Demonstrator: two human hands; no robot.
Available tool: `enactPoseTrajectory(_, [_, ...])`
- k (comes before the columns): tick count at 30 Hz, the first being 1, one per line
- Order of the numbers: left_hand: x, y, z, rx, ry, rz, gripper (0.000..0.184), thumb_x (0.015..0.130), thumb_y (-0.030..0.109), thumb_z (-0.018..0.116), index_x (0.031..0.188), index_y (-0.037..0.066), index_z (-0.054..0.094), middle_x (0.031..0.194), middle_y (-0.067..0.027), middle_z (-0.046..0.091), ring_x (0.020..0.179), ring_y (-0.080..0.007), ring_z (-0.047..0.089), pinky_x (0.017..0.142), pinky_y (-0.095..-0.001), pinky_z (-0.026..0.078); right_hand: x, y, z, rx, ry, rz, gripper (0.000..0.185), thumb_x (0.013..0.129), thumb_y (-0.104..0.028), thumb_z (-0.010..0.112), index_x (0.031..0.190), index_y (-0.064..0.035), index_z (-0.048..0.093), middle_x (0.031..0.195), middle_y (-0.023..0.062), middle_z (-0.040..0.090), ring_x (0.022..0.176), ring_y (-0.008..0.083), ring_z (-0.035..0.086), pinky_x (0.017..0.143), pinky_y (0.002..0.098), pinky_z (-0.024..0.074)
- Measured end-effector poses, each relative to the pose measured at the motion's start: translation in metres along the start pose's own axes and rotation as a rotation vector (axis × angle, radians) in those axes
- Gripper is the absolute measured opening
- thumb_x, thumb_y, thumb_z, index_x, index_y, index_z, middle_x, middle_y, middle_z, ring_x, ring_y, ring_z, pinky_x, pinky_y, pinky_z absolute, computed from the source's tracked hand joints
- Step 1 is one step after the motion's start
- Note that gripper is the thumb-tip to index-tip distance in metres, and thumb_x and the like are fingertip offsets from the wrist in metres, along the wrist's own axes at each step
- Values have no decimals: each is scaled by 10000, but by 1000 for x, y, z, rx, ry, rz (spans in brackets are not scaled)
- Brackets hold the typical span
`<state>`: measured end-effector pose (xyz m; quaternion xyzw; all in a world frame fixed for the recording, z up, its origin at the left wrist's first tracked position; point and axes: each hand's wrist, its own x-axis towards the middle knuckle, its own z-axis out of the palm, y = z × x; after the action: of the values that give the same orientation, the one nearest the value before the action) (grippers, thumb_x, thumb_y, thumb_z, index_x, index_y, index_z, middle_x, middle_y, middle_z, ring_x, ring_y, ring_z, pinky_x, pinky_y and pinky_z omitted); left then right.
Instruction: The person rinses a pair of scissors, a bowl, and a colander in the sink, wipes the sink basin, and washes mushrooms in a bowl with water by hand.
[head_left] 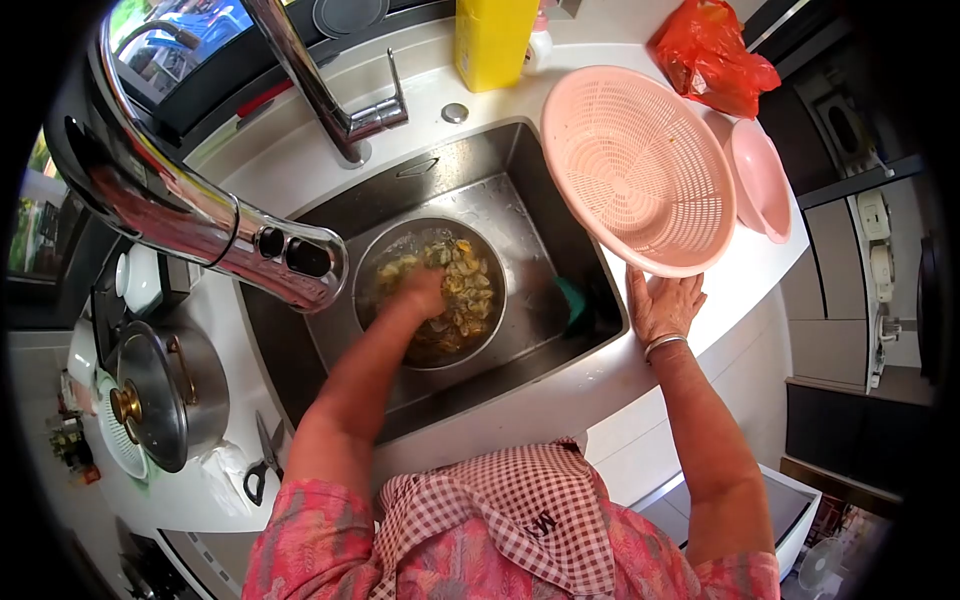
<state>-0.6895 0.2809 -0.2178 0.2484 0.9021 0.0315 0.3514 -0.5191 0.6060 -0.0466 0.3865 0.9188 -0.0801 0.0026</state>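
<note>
In the sink (525,220) stands a round metal bowl (503,292) of water and many small yellowish-brown pieces (468,290), perhaps shellfish. My left hand (420,292) is down among them, its fingers blurred and partly hidden. Flat on the white counter right of the sink rests my right hand (665,303), fingers spread, with a bracelet at the wrist. Its fingertips are by the lower rim of a pink plastic colander (640,170). Something green (570,303) lies at the sink's right side.
A chrome faucet (220,215) arches over the sink's left. Left on the counter are a lidded pot (180,395) and scissors (266,460). A yellow container (493,42) stands behind the sink. A red bag (713,60) and pink basin (760,180) are at the right.
</note>
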Motion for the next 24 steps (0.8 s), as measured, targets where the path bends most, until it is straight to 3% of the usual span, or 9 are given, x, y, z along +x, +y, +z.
enactPoseTrajectory(3, [-10,2,8,-278,45,126,506,833,285,718,1275,52,641,1205,-266,661,1146,-408,637,984,-432,512,0,1,1,3,11,-3,983,859,-699,528,1554,-44,295,1612,237,193,1531,438,83,1216,622,65])
enactPoseTrajectory(6, [-33,18,-6,-418,117,57,415,901,354,665,1145,20,689,1112,-263,688,1077,-414,657,950,-443,508,0,0,1,3,28,1,987,860,-703,525,1555,-43,292,1613,236,193,1530,438,85,1216,622,65])
enactPoseTrajectory(9, [-52,29,-29,-516,227,-44,457,944,444,620,1046,5,701,1024,-246,705,997,-424,670,903,-448,516,-1,0,0,3,20,-8,991,859,-713,520,1556,-46,292,1615,236,193,1529,439,87,1215,622,68])
enactPoseTrajectory(12, [-71,25,-56,-475,218,68,483,955,489,610,1003,20,716,1098,-228,690,1062,-396,652,914,-433,507,0,3,3,-9,23,-11,992,859,-718,517,1556,-49,292,1616,237,191,1529,441,86,1214,624,68])
enactPoseTrajectory(13, [-69,13,-54,-378,266,140,500,915,518,652,1147,77,702,1291,-199,624,1231,-378,575,995,-407,474,1,4,5,-14,27,-9,992,859,-719,516,1556,-50,292,1616,237,189,1529,442,84,1213,625,68])
enactPoseTrajectory(16, [-68,-12,-35,-172,518,106,616,870,551,693,1334,152,620,1460,-170,508,1363,-378,464,1086,-385,419,1,5,6,-4,23,-11,998,854,-721,521,1555,-49,294,1618,237,187,1530,443,78,1213,631,66])
enactPoseTrajectory(17, [-62,-20,-29,-201,430,17,868,778,585,770,1463,132,487,1502,-199,459,1399,-393,421,1142,-395,376,1,5,6,5,21,-13,1001,852,-723,523,1554,-47,295,1618,236,186,1530,443,77,1213,632,65])
enactPoseTrajectory(20, [-57,-31,-14,-445,222,35,981,715,544,830,1471,47,452,1465,-261,479,1376,-378,457,1142,-404,384,1,3,2,19,20,-11,1008,847,-727,526,1554,-46,295,1620,234,184,1531,442,74,1213,636,63])
enactPoseTrajectory(24, [-45,-15,9,-401,25,-14,1033,637,493,873,1433,-25,466,1391,-276,557,1274,-384,561,1064,-407,458,1,2,1,11,18,-4,1006,849,-726,526,1556,-49,292,1622,231,180,1532,442,74,1213,636,62])
